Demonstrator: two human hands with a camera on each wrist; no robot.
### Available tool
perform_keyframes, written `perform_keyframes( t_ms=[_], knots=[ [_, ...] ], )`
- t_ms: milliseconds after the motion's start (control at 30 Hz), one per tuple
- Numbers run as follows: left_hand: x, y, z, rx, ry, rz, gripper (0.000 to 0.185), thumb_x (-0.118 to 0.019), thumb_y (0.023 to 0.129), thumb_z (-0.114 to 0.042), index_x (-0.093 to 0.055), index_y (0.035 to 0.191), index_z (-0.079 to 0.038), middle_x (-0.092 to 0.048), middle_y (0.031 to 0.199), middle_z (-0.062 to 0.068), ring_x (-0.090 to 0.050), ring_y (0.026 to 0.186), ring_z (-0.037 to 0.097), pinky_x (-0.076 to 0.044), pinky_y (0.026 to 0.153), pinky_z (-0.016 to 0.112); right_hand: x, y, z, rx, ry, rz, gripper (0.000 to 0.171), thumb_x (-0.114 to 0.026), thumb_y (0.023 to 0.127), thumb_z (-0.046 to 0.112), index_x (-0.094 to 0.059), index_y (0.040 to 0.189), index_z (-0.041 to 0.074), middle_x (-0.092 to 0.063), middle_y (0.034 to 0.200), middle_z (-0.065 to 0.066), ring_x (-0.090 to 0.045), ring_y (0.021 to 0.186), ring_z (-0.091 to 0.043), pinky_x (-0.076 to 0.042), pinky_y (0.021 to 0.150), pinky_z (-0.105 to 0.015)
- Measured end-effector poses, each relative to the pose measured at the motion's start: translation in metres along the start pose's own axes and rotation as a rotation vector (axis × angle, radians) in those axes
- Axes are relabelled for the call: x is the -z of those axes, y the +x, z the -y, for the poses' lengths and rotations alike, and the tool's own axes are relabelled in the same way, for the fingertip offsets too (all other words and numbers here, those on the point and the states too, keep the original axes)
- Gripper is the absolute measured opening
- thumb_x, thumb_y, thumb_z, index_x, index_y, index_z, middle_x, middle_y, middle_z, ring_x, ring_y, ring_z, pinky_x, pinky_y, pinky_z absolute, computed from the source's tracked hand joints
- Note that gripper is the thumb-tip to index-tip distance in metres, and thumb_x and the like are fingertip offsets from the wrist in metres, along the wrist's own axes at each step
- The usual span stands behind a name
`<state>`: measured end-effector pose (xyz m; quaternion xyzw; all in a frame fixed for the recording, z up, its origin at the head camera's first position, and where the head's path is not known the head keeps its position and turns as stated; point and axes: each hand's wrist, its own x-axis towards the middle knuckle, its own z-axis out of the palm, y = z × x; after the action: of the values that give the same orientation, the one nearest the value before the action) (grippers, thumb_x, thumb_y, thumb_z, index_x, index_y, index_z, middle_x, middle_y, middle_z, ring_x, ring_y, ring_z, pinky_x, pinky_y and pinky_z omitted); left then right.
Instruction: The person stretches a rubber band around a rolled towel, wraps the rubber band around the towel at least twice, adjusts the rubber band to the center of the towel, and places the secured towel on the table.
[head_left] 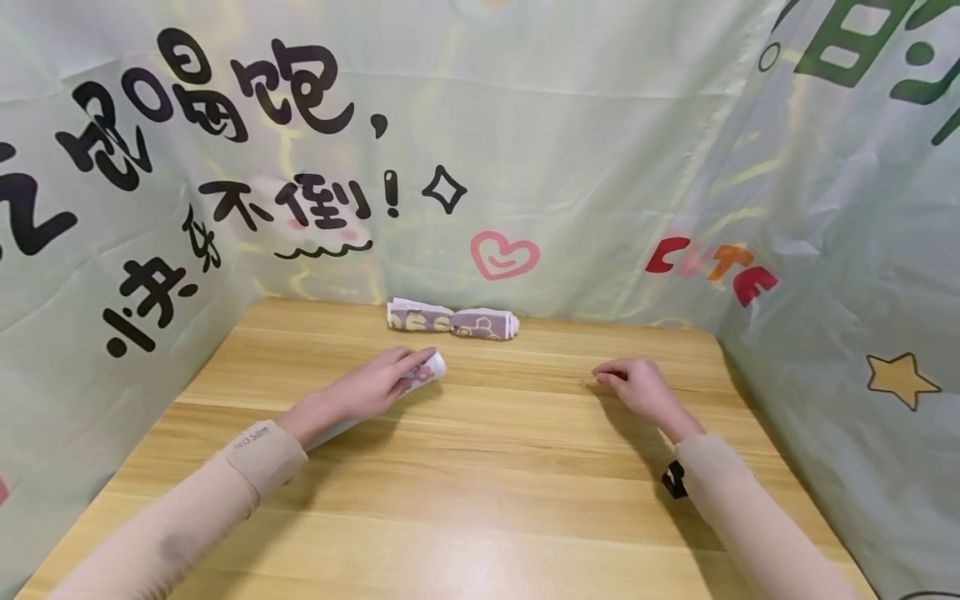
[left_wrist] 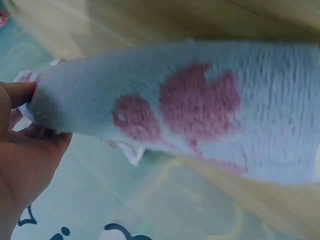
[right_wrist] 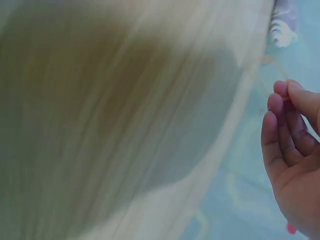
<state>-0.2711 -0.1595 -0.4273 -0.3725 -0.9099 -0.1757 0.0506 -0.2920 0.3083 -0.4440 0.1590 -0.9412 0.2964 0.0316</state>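
Note:
A white rolled towel (head_left: 431, 368) with pink marks lies on the wooden table (head_left: 487, 500). My left hand (head_left: 375, 387) lies over it and grips it. The left wrist view shows the fluffy roll (left_wrist: 200, 115) close up, with my thumb and palm (left_wrist: 25, 160) around its end. To the right, my right hand (head_left: 633, 383) rests on the table with its fingers curled. In the right wrist view its fingertips (right_wrist: 282, 95) pinch a thin yellowish band (right_wrist: 275, 67), seemingly a rubber band. A second rolled towel (head_left: 452, 322), purple with pale figures, lies at the table's back edge, apart from both hands.
A green printed cloth (head_left: 570, 150) hangs close around the table at the back, left and right. Bare wood stretches between and in front of my hands. The purple roll (right_wrist: 282, 25) shows blurred at the top of the right wrist view.

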Motion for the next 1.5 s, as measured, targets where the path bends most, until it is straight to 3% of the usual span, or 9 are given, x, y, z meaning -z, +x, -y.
perform_keyframes(
  t_ms=[200,500,667,767,867,1000,1200,1333,1500],
  knots=[
    [-0.004,0.015,-0.018,-0.01,0.014,-0.095,0.061,-0.067,0.1,-0.005,-0.046,0.157,-0.01,-0.063,0.132,0.021,-0.06,0.121,0.038,-0.052,0.105,0.052,-0.008,-0.007,0.03,0.048,0.064,-0.103,0.017,-0.061,0.105,0.006,-0.075,0.114,0.002,-0.077,0.1,-0.01,-0.071,0.087,-0.028,-0.054,0.064,-0.03],
    [-0.038,0.047,-0.048,0.033,0.007,-0.225,0.053,-0.068,0.102,-0.015,-0.054,0.152,-0.02,-0.068,0.119,0.009,-0.065,0.106,0.027,-0.058,0.089,0.045,-0.028,-0.017,0.08,0.119,0.235,-0.24,0.013,-0.066,0.103,0.012,-0.076,0.109,0.005,-0.077,0.095,-0.008,-0.069,0.082,-0.023,-0.055,0.064,-0.027],
    [-0.051,0.061,-0.064,-0.018,-0.035,-0.368,0.044,-0.068,0.102,-0.019,-0.062,0.146,-0.019,-0.069,0.112,0.005,-0.065,0.101,0.025,-0.058,0.08,0.042,-0.038,-0.018,0.104,0.18,0.317,-0.27,0.011,-0.068,0.101,0.008,-0.076,0.106,0.002,-0.076,0.094,-0.008,-0.07,0.081,-0.023,-0.059,0.071,-0.025],
    [-0.055,0.069,-0.073,-0.055,-0.057,-0.462,0.041,-0.068,0.102,-0.018,-0.065,0.142,-0.018,-0.07,0.112,0.005,-0.066,0.103,0.024,-0.059,0.081,0.04,-0.039,-0.018,0.119,0.211,0.37,-0.286,0.011,-0.069,0.1,0.008,-0.076,0.105,0.002,-0.075,0.094,-0.007,-0.07,0.081,-0.022,-0.059,0.072,-0.026],
    [-0.058,0.076,-0.08,-0.069,-0.08,-0.513,0.039,-0.069,0.101,-0.017,-0.067,0.14,-0.018,-0.071,0.115,0.005,-0.066,0.107,0.024,-0.059,0.086,0.04,-0.039,-0.017,0.129,0.233,0.393,-0.32,0.011,-0.07,0.1,0.009,-0.077,0.106,0.004,-0.075,0.098,-0.007,-0.069,0.084,-0.02,-0.059,0.075,-0.027],
    [-0.059,0.079,-0.089,-0.079,-0.125,-0.522,0.036,-0.071,0.1,-0.017,-0.07,0.135,-0.015,-0.073,0.116,0.003,-0.067,0.106,0.022,-0.059,0.089,0.039,-0.039,-0.013,0.136,0.245,0.402,-0.373,0.011,-0.071,0.099,0.009,-0.078,0.106,0.005,-0.073,0.103,-0.008,-0.068,0.09,-0.02,-0.059,0.077,-0.031],
    [-0.057,0.079,-0.099,-0.056,-0.178,-0.498,0.027,-0.074,0.098,-0.018,-0.071,0.125,-0.013,-0.074,0.117,0.004,-0.068,0.107,0.021,-0.059,0.091,0.038,-0.038,-0.009,0.139,0.196,0.401,-0.428,0.01,-0.072,0.096,0.001,-0.078,0.104,0.0,-0.072,0.102,-0.015,-0.064,0.088,-0.023,-0.055,0.07,-0.026],
    [-0.056,0.079,-0.104,-0.048,-0.174,-0.465,0.026,-0.074,0.098,-0.018,-0.071,0.123,-0.012,-0.074,0.116,0.004,-0.069,0.106,0.021,-0.059,0.09,0.039,-0.027,-0.018,0.155,0.15,0.431,-0.408,0.009,-0.07,0.096,-0.004,-0.077,0.102,-0.006,-0.07,0.1,-0.019,-0.063,0.084,-0.026,-0.053,0.068,-0.023],
    [-0.055,0.078,-0.107,-0.087,-0.154,-0.438,0.033,-0.076,0.096,-0.016,-0.069,0.128,-0.013,-0.073,0.114,0.005,-0.068,0.099,0.019,-0.059,0.083,0.037,-0.015,-0.025,0.166,0.116,0.468,-0.375,0.011,-0.069,0.097,-0.002,-0.076,0.105,-0.007,-0.07,0.1,-0.02,-0.061,0.08,-0.02,-0.051,0.064,-0.021]
  ],
)
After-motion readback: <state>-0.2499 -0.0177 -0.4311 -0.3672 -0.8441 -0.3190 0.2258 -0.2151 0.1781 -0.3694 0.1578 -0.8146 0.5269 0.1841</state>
